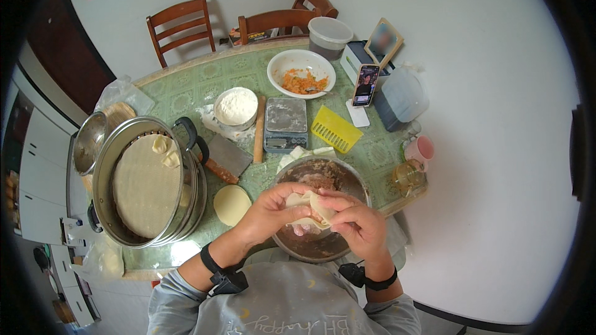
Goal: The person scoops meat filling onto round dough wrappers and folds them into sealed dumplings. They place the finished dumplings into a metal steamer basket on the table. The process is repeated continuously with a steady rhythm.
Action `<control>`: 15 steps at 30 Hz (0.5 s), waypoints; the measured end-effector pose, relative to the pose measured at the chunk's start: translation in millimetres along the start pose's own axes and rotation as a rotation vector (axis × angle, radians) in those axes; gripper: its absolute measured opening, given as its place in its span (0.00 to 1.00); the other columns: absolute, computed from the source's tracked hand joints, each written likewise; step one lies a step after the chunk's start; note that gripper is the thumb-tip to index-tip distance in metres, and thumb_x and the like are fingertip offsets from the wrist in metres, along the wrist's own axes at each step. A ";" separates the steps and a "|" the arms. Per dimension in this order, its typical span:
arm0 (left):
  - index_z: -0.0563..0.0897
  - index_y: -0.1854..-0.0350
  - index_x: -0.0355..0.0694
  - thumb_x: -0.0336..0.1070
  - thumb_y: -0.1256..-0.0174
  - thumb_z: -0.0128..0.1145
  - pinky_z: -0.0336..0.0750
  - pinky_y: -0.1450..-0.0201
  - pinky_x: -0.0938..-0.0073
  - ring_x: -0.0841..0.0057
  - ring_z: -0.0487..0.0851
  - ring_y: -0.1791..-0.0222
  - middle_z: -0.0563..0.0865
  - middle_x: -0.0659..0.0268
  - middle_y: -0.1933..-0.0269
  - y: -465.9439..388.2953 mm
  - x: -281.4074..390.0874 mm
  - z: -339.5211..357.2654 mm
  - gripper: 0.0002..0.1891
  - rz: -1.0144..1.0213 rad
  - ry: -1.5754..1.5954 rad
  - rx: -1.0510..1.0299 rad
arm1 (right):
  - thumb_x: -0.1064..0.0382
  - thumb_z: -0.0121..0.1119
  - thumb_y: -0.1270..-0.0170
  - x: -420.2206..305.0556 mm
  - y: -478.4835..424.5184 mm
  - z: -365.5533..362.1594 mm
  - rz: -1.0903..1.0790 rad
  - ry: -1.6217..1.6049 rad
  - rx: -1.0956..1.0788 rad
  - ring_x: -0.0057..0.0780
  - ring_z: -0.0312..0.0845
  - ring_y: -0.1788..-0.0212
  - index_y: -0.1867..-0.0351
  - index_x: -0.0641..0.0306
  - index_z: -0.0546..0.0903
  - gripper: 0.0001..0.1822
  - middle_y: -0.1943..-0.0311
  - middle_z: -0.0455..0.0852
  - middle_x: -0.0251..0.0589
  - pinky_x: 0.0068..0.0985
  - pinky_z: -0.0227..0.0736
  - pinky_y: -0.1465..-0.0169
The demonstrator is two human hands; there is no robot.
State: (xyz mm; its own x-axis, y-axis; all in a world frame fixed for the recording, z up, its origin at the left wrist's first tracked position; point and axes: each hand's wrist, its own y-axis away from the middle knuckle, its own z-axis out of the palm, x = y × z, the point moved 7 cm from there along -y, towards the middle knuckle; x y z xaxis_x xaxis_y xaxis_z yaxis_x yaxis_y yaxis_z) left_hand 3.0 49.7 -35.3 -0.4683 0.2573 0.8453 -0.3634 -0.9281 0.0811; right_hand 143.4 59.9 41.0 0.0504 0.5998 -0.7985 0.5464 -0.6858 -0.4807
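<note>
Above a large steel bowl of raw minced filling, both hands hold one dough wrapper folded partly around some filling. My left hand cups its left side, the thumb against the dough. My right hand pinches the right edge with the fingertips. Left of the bowl, a flat round wrapper lies on the green tablecloth. Farther left stands a big steel steamer pot lined with a steamer cloth, on which a few shaped dumplings rest near the upper edge.
Beyond the bowl are a kitchen scale, a rolling pin, a bowl of flour, a yellow plastic rack and a white bowl of shredded orange filling. A dough scraper lies beside the pot. At right stand a propped phone, a pink mug and a glass jug.
</note>
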 end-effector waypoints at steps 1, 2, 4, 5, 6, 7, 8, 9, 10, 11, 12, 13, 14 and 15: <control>0.75 0.45 0.38 0.24 0.35 0.56 0.82 0.64 0.80 0.79 0.82 0.56 0.82 0.64 0.52 -0.4 1.5 -0.1 0.16 0.007 -0.012 0.003 | 0.69 0.62 0.42 -3.4 -2.2 0.7 -0.023 0.023 -0.021 0.50 0.77 0.45 0.70 0.66 0.76 0.06 0.54 0.84 0.52 0.35 0.74 0.46; 0.75 0.45 0.38 0.24 0.36 0.56 0.82 0.64 0.81 0.80 0.82 0.56 0.82 0.64 0.52 -0.8 2.9 -0.3 0.16 0.015 -0.024 0.005 | 0.71 0.62 0.44 -3.6 -2.7 1.2 -0.022 0.023 -0.037 0.48 0.77 0.44 0.69 0.66 0.77 0.05 0.53 0.83 0.50 0.34 0.72 0.45; 0.75 0.45 0.38 0.23 0.36 0.56 0.81 0.64 0.81 0.81 0.82 0.56 0.82 0.65 0.52 -2.0 6.0 0.3 0.16 0.032 -0.050 -0.004 | 0.75 0.62 0.46 -4.1 -3.1 1.7 -0.024 0.022 -0.064 0.45 0.75 0.43 0.68 0.66 0.78 0.05 0.51 0.83 0.47 0.32 0.70 0.43; 0.75 0.45 0.38 0.24 0.36 0.56 0.81 0.63 0.81 0.81 0.82 0.56 0.82 0.65 0.52 -2.6 7.3 0.8 0.17 0.042 -0.063 -0.016 | 0.75 0.62 0.46 -4.2 -3.0 2.1 -0.028 0.027 -0.057 0.45 0.75 0.42 0.67 0.67 0.78 0.06 0.51 0.83 0.48 0.32 0.70 0.43; 0.75 0.45 0.38 0.24 0.35 0.56 0.81 0.63 0.81 0.81 0.82 0.56 0.82 0.65 0.53 -3.5 9.2 1.7 0.17 0.053 -0.077 -0.029 | 0.75 0.62 0.46 -4.2 -2.9 2.9 -0.034 0.033 -0.048 0.45 0.75 0.42 0.67 0.67 0.78 0.06 0.52 0.83 0.48 0.33 0.70 0.43; 0.74 0.44 0.37 0.25 0.35 0.56 0.80 0.65 0.82 0.82 0.82 0.59 0.83 0.65 0.54 -3.1 10.9 2.3 0.17 0.030 -0.086 -0.019 | 0.75 0.62 0.46 -3.8 -2.5 3.1 -0.040 0.040 -0.039 0.45 0.75 0.42 0.67 0.67 0.78 0.06 0.52 0.83 0.48 0.33 0.70 0.42; 0.73 0.43 0.37 0.26 0.35 0.55 0.79 0.67 0.82 0.82 0.82 0.62 0.83 0.65 0.55 -1.4 14.3 4.0 0.17 0.008 -0.095 -0.010 | 0.75 0.62 0.46 -2.1 -0.7 1.8 -0.041 0.031 -0.020 0.46 0.75 0.42 0.67 0.67 0.78 0.06 0.52 0.83 0.48 0.33 0.70 0.42; 0.73 0.43 0.37 0.26 0.34 0.55 0.78 0.69 0.82 0.83 0.82 0.64 0.83 0.64 0.56 -0.6 15.4 4.2 0.18 -0.014 -0.103 0.001 | 0.75 0.62 0.47 0.6 1.8 0.9 -0.040 0.023 -0.002 0.46 0.75 0.42 0.67 0.67 0.78 0.07 0.52 0.83 0.48 0.33 0.70 0.42; 0.73 0.42 0.37 0.27 0.34 0.55 0.77 0.70 0.83 0.84 0.81 0.66 0.83 0.65 0.56 -1.2 15.7 3.4 0.18 -0.008 -0.084 0.005 | 0.75 0.62 0.47 2.3 2.9 -0.3 -0.040 0.014 0.015 0.46 0.75 0.42 0.66 0.67 0.78 0.07 0.53 0.83 0.48 0.34 0.70 0.42; 0.72 0.42 0.38 0.28 0.33 0.55 0.76 0.71 0.84 0.84 0.80 0.67 0.83 0.65 0.56 -2.0 15.4 2.3 0.18 -0.002 -0.066 0.009 | 0.75 0.62 0.47 2.5 2.7 -1.0 -0.045 0.014 0.023 0.46 0.75 0.42 0.66 0.67 0.78 0.07 0.53 0.83 0.48 0.34 0.70 0.42; 0.72 0.41 0.38 0.28 0.33 0.54 0.75 0.72 0.86 0.85 0.80 0.68 0.83 0.66 0.55 -2.1 15.2 1.6 0.18 0.003 -0.046 0.016 | 0.75 0.63 0.47 2.7 2.7 -1.5 -0.049 0.012 0.028 0.47 0.74 0.42 0.66 0.67 0.78 0.07 0.53 0.83 0.48 0.34 0.70 0.42; 0.72 0.41 0.38 0.29 0.33 0.54 0.74 0.73 0.86 0.86 0.80 0.69 0.83 0.66 0.54 -1.9 16.3 2.7 0.18 -0.007 0.015 0.031 | 0.75 0.63 0.47 2.7 2.5 -2.0 -0.053 0.010 0.034 0.47 0.74 0.42 0.66 0.67 0.78 0.07 0.53 0.83 0.48 0.34 0.70 0.42; 0.71 0.40 0.38 0.29 0.32 0.53 0.74 0.74 0.87 0.86 0.79 0.70 0.82 0.66 0.54 -1.6 19.1 5.8 0.18 -0.017 0.076 0.047 | 0.75 0.63 0.47 2.1 2.2 -1.3 -0.061 0.013 0.035 0.46 0.75 0.42 0.66 0.67 0.78 0.07 0.53 0.83 0.48 0.34 0.70 0.42; 0.71 0.40 0.38 0.29 0.32 0.53 0.73 0.74 0.88 0.86 0.79 0.70 0.82 0.67 0.53 -1.8 20.6 7.0 0.19 -0.027 0.138 0.062 | 0.75 0.62 0.47 1.3 1.6 0.1 -0.069 0.018 0.035 0.46 0.75 0.42 0.66 0.66 0.79 0.07 0.53 0.83 0.48 0.33 0.70 0.42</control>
State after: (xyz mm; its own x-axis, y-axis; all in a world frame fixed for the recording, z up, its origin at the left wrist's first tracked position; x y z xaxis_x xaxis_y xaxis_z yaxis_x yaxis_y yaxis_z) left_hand -0.4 54.7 -14.3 -0.5668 0.3126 0.7622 -0.3284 -0.9343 0.1389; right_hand 144.2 59.5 39.1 0.0289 0.6530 -0.7568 0.5196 -0.6566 -0.5467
